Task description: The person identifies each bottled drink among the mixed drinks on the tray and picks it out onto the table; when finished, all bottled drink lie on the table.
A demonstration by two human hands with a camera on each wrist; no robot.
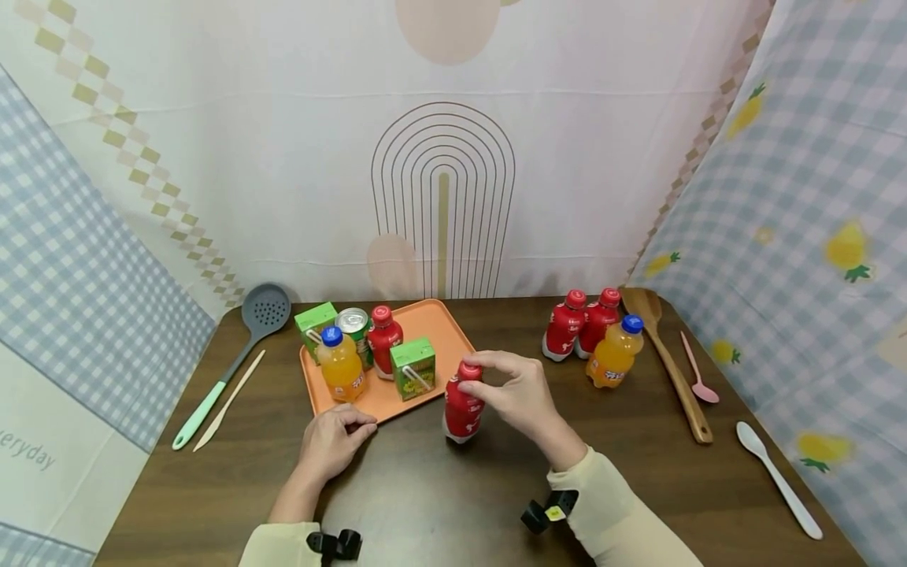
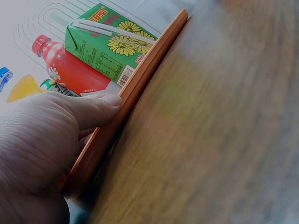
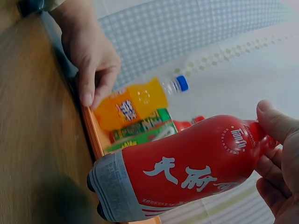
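Note:
My right hand (image 1: 520, 394) grips a red soda bottle (image 1: 462, 409) by its cap and neck, just off the front right edge of the orange tray (image 1: 449, 335). In the right wrist view the bottle (image 3: 187, 172) shows white lettering and a grey base. My left hand (image 1: 331, 441) pinches the tray's front rim between thumb and fingers. On the tray stand an orange soda bottle (image 1: 342, 368), a green can (image 1: 354, 327), another red bottle (image 1: 385, 342) and two green drink cartons, one in front (image 1: 413, 368) and one behind (image 1: 312, 321).
Two red bottles (image 1: 563, 327) and an orange soda bottle (image 1: 615, 353) stand at the back right. Right of them lie a wooden spatula (image 1: 669, 354), a pink spoon (image 1: 697, 378) and a white spoon (image 1: 779, 479). A grey skimmer (image 1: 265, 311) and a pale knife (image 1: 230, 400) lie at left.

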